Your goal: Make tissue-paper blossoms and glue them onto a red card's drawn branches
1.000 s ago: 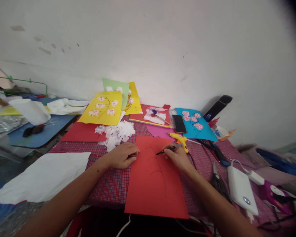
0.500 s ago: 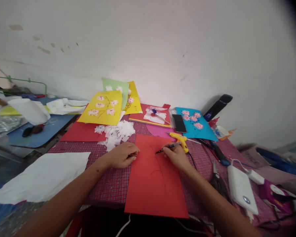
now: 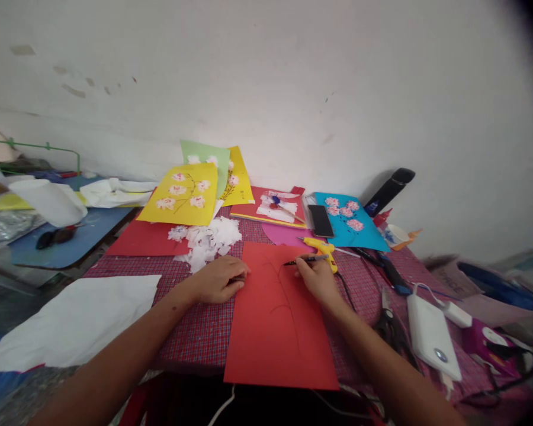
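Observation:
A black pen (image 3: 306,260) is pinched in my right hand (image 3: 316,279), its tip at the upper part of a red sheet of paper (image 3: 257,343). Thin dark curved lines, like a stem with branches, run down the sheet. At the sheet's upper left edge rests my left hand (image 3: 220,280), fingers curled together and fingertips touching the paper. Something dark shows between its thumb and forefinger, too small to make out. Just beyond my right hand lies a yellow glue gun (image 3: 322,245). Torn white paper scraps (image 3: 211,239) are heaped beyond my left hand.
Flower pictures on yellow (image 3: 180,198) and blue paper (image 3: 359,228) lie at the back. A phone (image 3: 320,220) stands near a paintbrush (image 3: 288,210). On the right are scissors (image 3: 388,322) and a white power bank (image 3: 433,334). A white sheet (image 3: 80,319) lies left.
The pen tip in my right hand has moved slightly up and right on the red sheet, and a short line now shows there. My left hand has stayed put.

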The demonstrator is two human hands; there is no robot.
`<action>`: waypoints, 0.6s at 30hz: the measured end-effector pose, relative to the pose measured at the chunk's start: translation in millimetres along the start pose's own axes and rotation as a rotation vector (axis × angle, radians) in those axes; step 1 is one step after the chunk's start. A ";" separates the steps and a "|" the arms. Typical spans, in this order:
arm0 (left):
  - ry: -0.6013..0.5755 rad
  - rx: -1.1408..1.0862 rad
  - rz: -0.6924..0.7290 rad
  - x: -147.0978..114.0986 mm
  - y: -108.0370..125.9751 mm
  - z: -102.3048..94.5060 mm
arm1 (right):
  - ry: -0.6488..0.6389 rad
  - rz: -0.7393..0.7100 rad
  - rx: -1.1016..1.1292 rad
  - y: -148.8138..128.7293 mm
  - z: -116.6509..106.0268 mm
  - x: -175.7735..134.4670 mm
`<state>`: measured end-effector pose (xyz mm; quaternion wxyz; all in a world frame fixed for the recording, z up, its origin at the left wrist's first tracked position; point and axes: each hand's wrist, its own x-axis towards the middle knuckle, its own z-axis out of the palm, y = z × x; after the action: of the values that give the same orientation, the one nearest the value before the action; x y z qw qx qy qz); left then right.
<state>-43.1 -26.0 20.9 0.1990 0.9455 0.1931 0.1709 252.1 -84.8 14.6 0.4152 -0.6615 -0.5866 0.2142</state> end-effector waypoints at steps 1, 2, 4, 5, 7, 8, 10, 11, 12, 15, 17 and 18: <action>-0.001 0.001 0.001 0.0 0.0 0.0 | 0.007 -0.001 -0.001 0.5 0.5 -0.2; -0.001 0.002 0.002 0.1 0.0 0.1 | 0.013 0.000 -0.001 1.3 1.0 -0.3; -0.002 0.002 0.003 0.1 0.2 0.1 | 0.023 0.005 0.000 3.4 2.1 -0.4; -0.003 0.003 0.003 0.0 0.3 0.2 | 0.027 0.009 0.002 4.4 2.5 -0.4; 0.000 0.004 0.000 -0.2 0.6 0.1 | 0.035 0.016 0.004 5.8 3.2 -0.3; 0.001 0.005 -0.002 -0.3 0.7 0.1 | 0.037 0.018 0.005 6.2 3.4 -0.3; 0.003 0.008 -0.003 -0.5 1.0 0.1 | 0.039 0.021 0.006 6.5 3.4 -0.3; 0.002 0.009 -0.002 -0.5 1.0 0.1 | 0.040 0.022 0.007 6.5 3.4 -0.3; -0.001 0.011 -0.001 -0.5 1.0 0.0 | 0.040 0.022 0.010 6.6 3.3 -0.3; -0.003 0.011 0.002 -0.3 0.8 0.0 | 0.044 0.025 0.017 7.2 3.4 -0.4; 0.001 0.005 0.005 -0.2 0.7 -0.1 | 0.046 0.030 0.021 7.7 3.6 -0.6; 0.002 0.003 0.006 -0.1 0.6 -0.1 | 0.046 0.032 0.022 7.8 3.7 -0.8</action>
<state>-43.0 -26.6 21.3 0.1971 0.9461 0.1908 0.1723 253.8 -84.2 6.1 0.4322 -0.6710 -0.5640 0.2119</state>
